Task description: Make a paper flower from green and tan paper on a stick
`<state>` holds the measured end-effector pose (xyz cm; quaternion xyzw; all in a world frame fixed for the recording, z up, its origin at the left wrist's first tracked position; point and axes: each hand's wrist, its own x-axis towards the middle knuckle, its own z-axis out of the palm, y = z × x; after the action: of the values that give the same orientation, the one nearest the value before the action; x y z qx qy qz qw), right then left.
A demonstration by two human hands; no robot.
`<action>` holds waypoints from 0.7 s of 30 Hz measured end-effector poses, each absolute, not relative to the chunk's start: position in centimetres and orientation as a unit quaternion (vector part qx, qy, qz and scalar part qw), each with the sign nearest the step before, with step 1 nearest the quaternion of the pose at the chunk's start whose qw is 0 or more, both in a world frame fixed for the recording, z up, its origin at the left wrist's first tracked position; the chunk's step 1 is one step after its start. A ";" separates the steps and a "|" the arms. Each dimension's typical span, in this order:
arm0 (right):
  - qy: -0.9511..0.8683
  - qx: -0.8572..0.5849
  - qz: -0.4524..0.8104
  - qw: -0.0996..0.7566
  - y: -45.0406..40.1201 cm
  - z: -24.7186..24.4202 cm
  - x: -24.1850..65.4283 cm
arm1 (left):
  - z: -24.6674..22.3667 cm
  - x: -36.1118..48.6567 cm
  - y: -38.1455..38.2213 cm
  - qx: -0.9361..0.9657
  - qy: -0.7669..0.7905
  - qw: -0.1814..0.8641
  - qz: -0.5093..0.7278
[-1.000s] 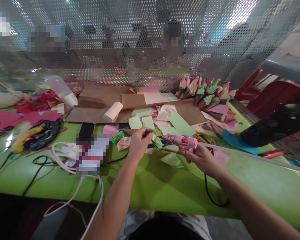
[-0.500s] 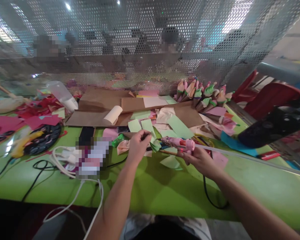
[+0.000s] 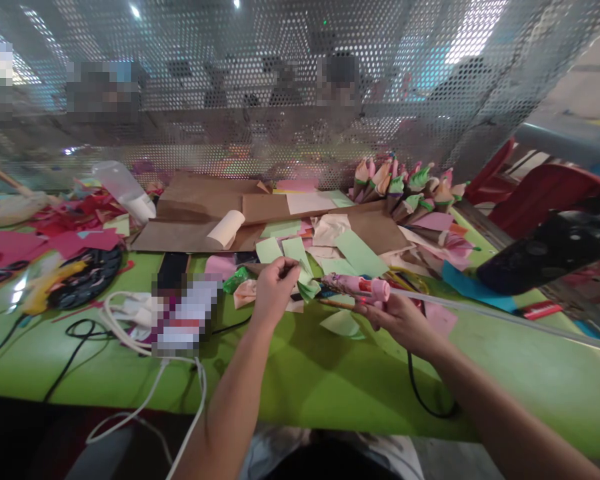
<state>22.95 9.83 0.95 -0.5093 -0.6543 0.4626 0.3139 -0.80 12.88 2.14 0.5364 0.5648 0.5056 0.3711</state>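
My left hand [image 3: 276, 288] pinches a small folded piece of light green paper [image 3: 309, 289] above the table. In my right hand [image 3: 403, 321] is a pink hot glue gun [image 3: 365, 287], its nozzle turned left toward that paper. A long clear glue stick [image 3: 480, 312] runs out of the gun's back to the right. Its tip lies close to the green paper; whether they touch I cannot tell. A thin tan stick [image 3: 336, 304] shows just below the gun. Under it, a pale green paper petal [image 3: 343, 325] lies on the table.
Brown paper sheets [image 3: 200, 200] and loose green sheets [image 3: 360, 252] spread behind my hands. Several paper-wrapped flowers [image 3: 415, 187] stand at the back right, near a dark bottle [image 3: 540, 253]. A power strip [image 3: 187, 317] with white cables and a yellow glue gun [image 3: 45, 288] lie left.
My left hand has shifted slightly left and down with the green paper, leaving a little more space before the nozzle. My right hand and the glue gun have hardly moved.
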 end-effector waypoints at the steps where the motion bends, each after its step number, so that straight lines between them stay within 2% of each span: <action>1: -0.654 -0.507 0.465 0.313 9.8 1.0 22.9 | 2.2 -0.8 12.9 0.535 0.564 0.372 0.507; 21: -0.649 -0.513 0.465 0.315 9.8 0.9 23.2 | 1.9 -1.2 13.2 0.537 0.551 0.379 0.515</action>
<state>23.16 9.83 0.86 -0.5135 -0.6490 0.4649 0.3148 -1.20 13.18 1.88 0.5365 0.5512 0.5147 0.3787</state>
